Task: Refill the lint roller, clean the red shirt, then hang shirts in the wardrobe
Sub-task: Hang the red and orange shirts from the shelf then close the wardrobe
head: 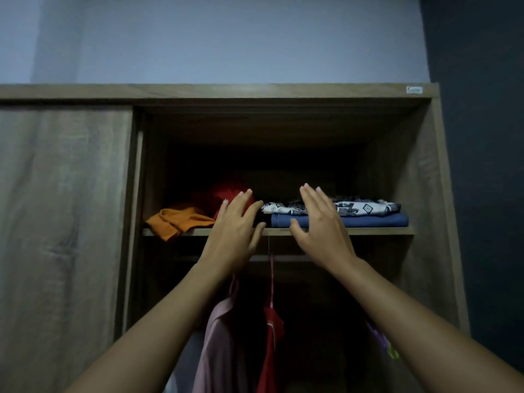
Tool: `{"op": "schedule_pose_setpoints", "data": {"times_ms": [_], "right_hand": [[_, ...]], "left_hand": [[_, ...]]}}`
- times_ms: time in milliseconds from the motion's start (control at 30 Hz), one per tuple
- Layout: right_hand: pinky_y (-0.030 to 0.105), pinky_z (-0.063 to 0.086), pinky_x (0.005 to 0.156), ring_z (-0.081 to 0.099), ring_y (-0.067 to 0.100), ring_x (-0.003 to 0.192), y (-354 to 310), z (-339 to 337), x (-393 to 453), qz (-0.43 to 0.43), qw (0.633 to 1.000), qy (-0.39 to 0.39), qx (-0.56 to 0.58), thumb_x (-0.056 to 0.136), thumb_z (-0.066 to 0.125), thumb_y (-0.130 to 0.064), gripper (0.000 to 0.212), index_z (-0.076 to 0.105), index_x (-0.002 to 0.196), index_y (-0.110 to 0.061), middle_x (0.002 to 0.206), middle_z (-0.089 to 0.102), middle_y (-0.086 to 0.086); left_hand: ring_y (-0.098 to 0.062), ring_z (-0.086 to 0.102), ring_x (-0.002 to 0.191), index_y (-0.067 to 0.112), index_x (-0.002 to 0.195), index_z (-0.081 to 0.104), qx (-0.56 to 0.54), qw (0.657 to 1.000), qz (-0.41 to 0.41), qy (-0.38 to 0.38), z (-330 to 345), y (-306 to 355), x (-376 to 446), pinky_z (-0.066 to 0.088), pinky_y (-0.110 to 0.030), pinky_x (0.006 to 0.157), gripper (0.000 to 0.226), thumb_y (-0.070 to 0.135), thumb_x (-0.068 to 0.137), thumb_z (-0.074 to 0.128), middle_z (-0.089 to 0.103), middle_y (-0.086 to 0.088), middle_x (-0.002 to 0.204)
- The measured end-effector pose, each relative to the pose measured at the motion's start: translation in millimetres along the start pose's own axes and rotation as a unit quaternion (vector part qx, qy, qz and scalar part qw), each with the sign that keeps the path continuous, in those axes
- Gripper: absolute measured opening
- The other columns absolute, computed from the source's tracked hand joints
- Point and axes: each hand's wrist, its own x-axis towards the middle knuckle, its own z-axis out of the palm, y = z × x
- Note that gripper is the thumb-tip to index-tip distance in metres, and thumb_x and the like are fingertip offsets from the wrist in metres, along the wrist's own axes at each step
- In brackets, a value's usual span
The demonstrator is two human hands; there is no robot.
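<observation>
Dim room, pale wall above, dark wall to the right of a wooden wardrobe point(436, 194). Head view only. Landmark: the wardrobe's upper shelf point(354, 230).

On the shelf, left end: orange folded cloth point(178, 221), one corner hanging over the shelf edge. Just right of it, further back: a red bundle point(226, 191), partly in shadow; cannot tell what garment it is. On the shelf's right half: blue folded cloth point(354, 220) with a black-and-white patterned cloth point(365, 207) lying on top of it.

Left hand point(235, 231): raised in front of the shelf edge, fingers spread and extended, palm away from camera, overlapping the red bundle; holds nothing, contact with the bundle not discernible. Right hand point(323, 231): likewise spread wide, empty, in front of the patterned and blue cloths.

Below the shelf: red shirt point(270, 350) hanging from a pink hanger point(271, 279); pink garment point(218, 341) hanging just left of it. Sliding door point(62, 222) covers the wardrobe left of the shelf.
</observation>
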Motion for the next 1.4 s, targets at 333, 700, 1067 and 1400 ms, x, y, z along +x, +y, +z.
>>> {"op": "schedule_pose_setpoints", "data": {"times_ms": [333, 700, 1067, 1400], "right_hand": [[0.033, 0.015, 0.119, 0.012, 0.014, 0.147, 27.2, 27.7, 18.2, -0.010, 1.000, 0.004, 0.028, 0.094, 0.051, -0.034, 0.068, 0.020, 0.152, -0.017, 0.159, 0.020, -0.002], [0.029, 0.018, 0.115, 0.019, 0.014, 0.145, 26.7, 38.9, 46.8, -0.020, 0.999, 0.009, 0.024, 0.094, 0.054, -0.027, 0.066, 0.024, 0.151, -0.017, 0.158, 0.025, 0.000], [0.038, 0.040, 0.104, 0.045, 0.024, 0.128, 41.3, 39.7, 67.5, 0.014, 0.999, -0.038, -0.026, 0.089, 0.062, -0.029, 0.055, 0.043, 0.139, -0.016, 0.140, 0.049, 0.005], [0.061, 0.033, 0.105, 0.048, 0.037, 0.120, 109.7, -4.0, 98.3, 0.245, 0.931, -0.196, -0.185, 0.073, 0.066, -0.038, 0.059, 0.047, 0.127, -0.029, 0.127, 0.054, 0.010]], "left_hand": [[-0.019, 0.023, 0.143, 0.023, 0.140, 0.038, 0.017, 0.999, -0.039, 0.016, 25.8, -5.9, 26.2, 0.012, -0.043, 0.118, 0.046, 0.036, 0.096, 0.044, 0.025, -0.005, 0.155], [-0.022, 0.031, 0.138, 0.025, 0.140, 0.039, 0.036, 0.998, 0.040, -0.038, 42.4, -23.4, 74.3, 0.030, -0.037, 0.112, 0.061, 0.018, 0.085, 0.063, 0.034, -0.004, 0.150], [-0.024, 0.060, 0.093, 0.015, 0.114, 0.046, -0.029, 0.999, 0.026, 0.003, 58.9, -20.4, 103.3, 0.048, -0.034, 0.076, 0.026, 0.008, 0.090, 0.052, 0.059, -0.007, 0.110], [-0.028, 0.059, 0.080, 0.011, 0.093, 0.048, -0.112, 0.992, 0.019, 0.054, 73.8, -21.6, 99.5, 0.048, -0.037, 0.064, 0.010, 0.003, 0.088, 0.051, 0.057, -0.008, 0.090]]}}
